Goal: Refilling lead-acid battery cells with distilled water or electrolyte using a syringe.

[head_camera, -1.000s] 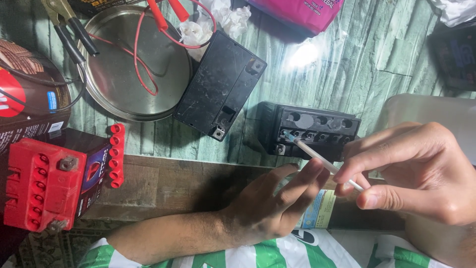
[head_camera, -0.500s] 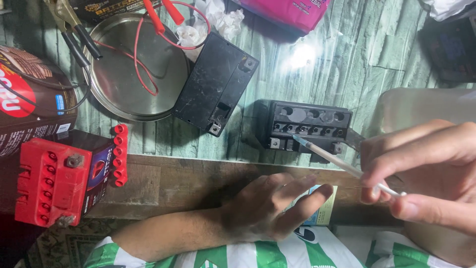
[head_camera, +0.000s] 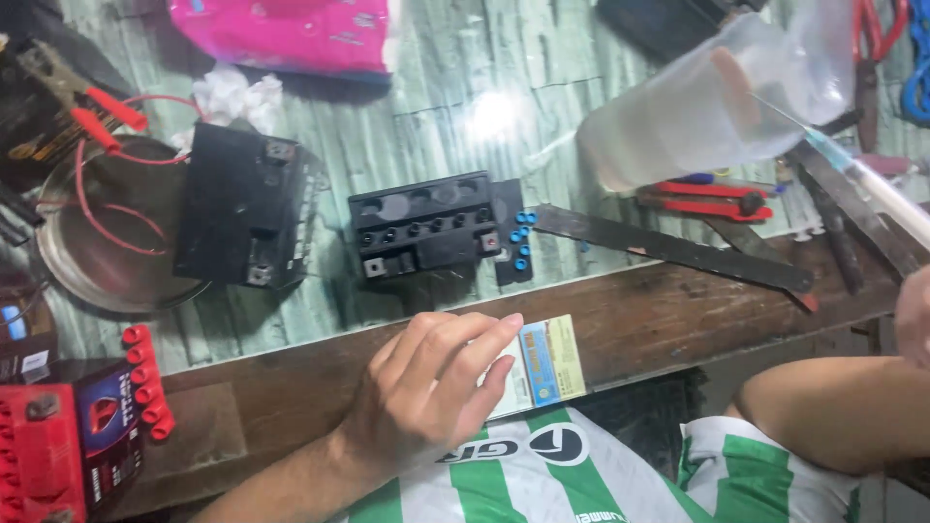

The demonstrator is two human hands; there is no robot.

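My right hand (head_camera: 915, 315), barely visible at three o'clock, grips a syringe (head_camera: 877, 189); its needle enters the translucent cup (head_camera: 707, 97). Light, slippery, fragile: I'd hold the barrel. My left hand (head_camera: 426, 392) rests loosely curled, empty, on the counter (head_camera: 678, 320).

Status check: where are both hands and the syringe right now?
Left hand resting on card at bench edge. Right hand mostly off-frame. Syringe needle in translucent cup.
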